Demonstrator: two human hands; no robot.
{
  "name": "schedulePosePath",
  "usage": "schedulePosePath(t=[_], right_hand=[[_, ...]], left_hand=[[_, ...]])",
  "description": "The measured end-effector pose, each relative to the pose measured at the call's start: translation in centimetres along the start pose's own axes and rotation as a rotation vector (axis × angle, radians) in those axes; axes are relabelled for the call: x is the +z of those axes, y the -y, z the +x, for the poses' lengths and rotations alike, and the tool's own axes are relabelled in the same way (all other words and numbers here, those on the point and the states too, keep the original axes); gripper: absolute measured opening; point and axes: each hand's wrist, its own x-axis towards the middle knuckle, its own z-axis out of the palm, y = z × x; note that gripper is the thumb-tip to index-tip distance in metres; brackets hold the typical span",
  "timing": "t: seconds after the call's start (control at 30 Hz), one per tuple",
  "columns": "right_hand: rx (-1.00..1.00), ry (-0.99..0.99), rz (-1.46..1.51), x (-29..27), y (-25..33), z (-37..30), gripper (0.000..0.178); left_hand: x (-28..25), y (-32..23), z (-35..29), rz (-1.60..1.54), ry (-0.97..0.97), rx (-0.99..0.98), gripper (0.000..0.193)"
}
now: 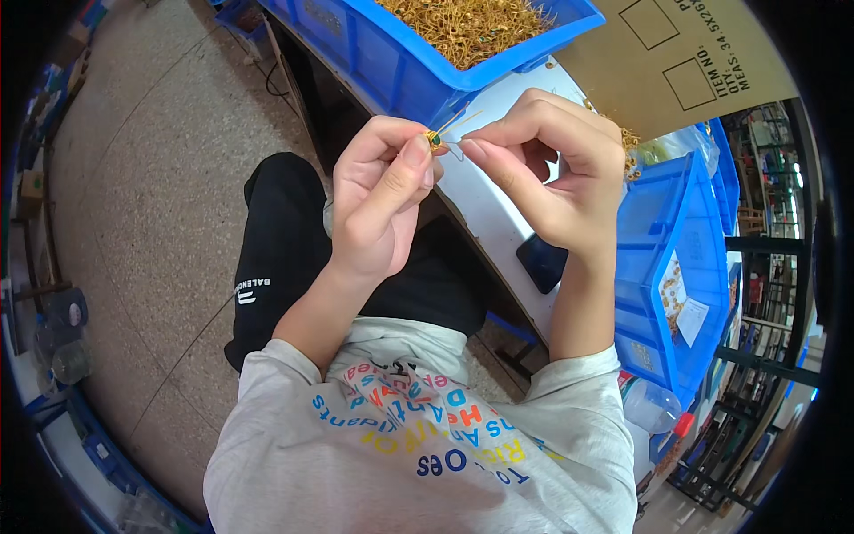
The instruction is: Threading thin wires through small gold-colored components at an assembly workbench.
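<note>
Between the thumb and fingertips of my left hand (381,189) is a small wire-wound coil (434,139) with a green core and gold-coloured wire. Two straight wire leads (461,119) stick up from it to the right. My right hand (562,169) is closed in a pinch, thumb against index finger, on a thin bent wire (455,152) that comes from the coil. Both hands are held above the near edge of a white tabletop (487,200). The fingers hide part of the coil.
Beyond my hands, a blue bin (405,58) holds a heap of similar gold-wired pieces (471,27). A cardboard box (680,53) stands at far right. By my right forearm are a dark phone-like object (541,263), another blue bin (645,254) and a red-capped clear bottle (652,408).
</note>
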Motion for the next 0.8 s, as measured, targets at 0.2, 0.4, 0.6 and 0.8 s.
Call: schedulePosePath(t=[0.2,0.4,0.6,0.8], right_hand=[[0.003,-0.067,-0.114,-0.7,0.7,0.5,0.010],[-0.035,-0.087,-0.118,-0.4,0.6,0.6,0.008],[-0.053,-0.052,-0.110,-0.7,0.4,0.3,0.009],[-0.073,-0.022,-0.158,-1.1,0.8,0.0,0.010]], left_hand=[[1.1,-0.5,0.1,0.325,-0.009,0.122,0.011],[1.4,-0.9,0.0,0.414,0.044,0.090,0.010],[1.9,-1.1,0.0,0.427,0.024,0.015,0.010],[1.5,-1.0,0.2,0.474,0.060,0.048,0.009]])
